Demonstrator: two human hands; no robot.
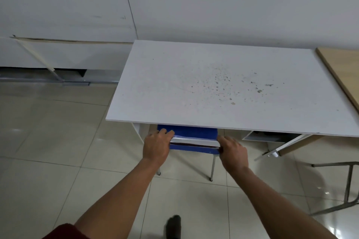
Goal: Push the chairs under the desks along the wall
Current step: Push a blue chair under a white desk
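A blue chair sits mostly tucked beneath a white desk that stands against a pale wall; only the chair's backrest top, a strip of its blue seat and two thin metal rear legs show past the desk's front edge. Both hands hold the upper edge of the backrest, one at each end. The left hand is at the left corner, its fingers curled over the top edge and closed around it, the knuckles just below the desk's front edge. The right hand clasps the right corner in the same way, fingers bent over the rim and thumb side toward the camera, so both grips are wrapped tight on the chair rather than spread. The bare forearms reach forward from the bottom of the view, and a dark red sleeve shows at the lower left. The desk's surface is speckled with small dark spots near its middle. To the right, touching the white desk's side, is a wood-toned desk, and near it a grey metal chair frame stands on the glossy tiled floor. A dark shoe is visible between the arms.
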